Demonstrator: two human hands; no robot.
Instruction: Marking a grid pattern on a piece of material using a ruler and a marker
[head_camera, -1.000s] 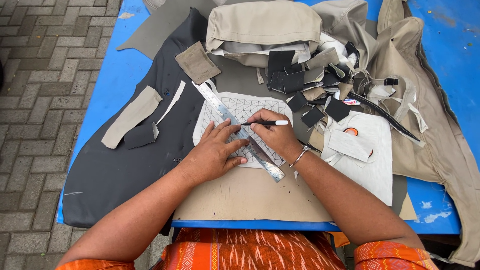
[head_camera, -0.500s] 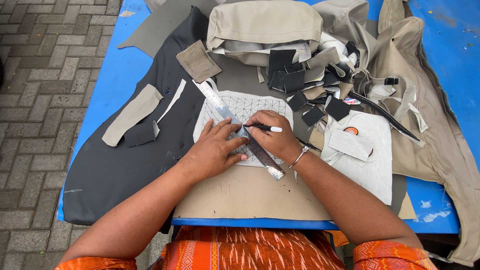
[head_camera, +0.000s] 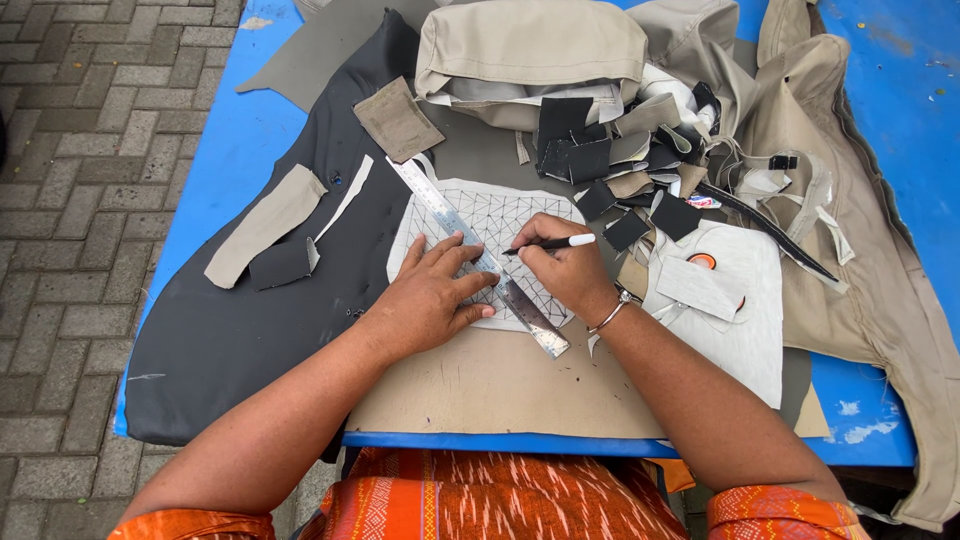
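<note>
My left hand (head_camera: 432, 293) lies flat with fingers spread, pressing a long metal ruler (head_camera: 440, 211) diagonally across a white fabric piece (head_camera: 520, 215) marked with a grid of crossing lines. My right hand (head_camera: 570, 267) grips a black pen with a white cap (head_camera: 548, 243), its tip touching the white piece just right of the ruler's edge. The white piece rests on a tan sheet (head_camera: 480, 385) near the table's front edge.
A large dark grey sheet (head_camera: 240, 330) covers the left of the blue table (head_camera: 880, 70). Tan offcuts (head_camera: 262, 225), a beige cushion cover (head_camera: 530, 45), black scraps (head_camera: 575, 150), a white panel (head_camera: 740, 320) and beige fabric (head_camera: 860, 250) crowd the back and right. Brick paving (head_camera: 70, 200) lies left.
The pen in my right hand has slid down and left along the ruler's edge. My left hand stays pressed on the ruler.
</note>
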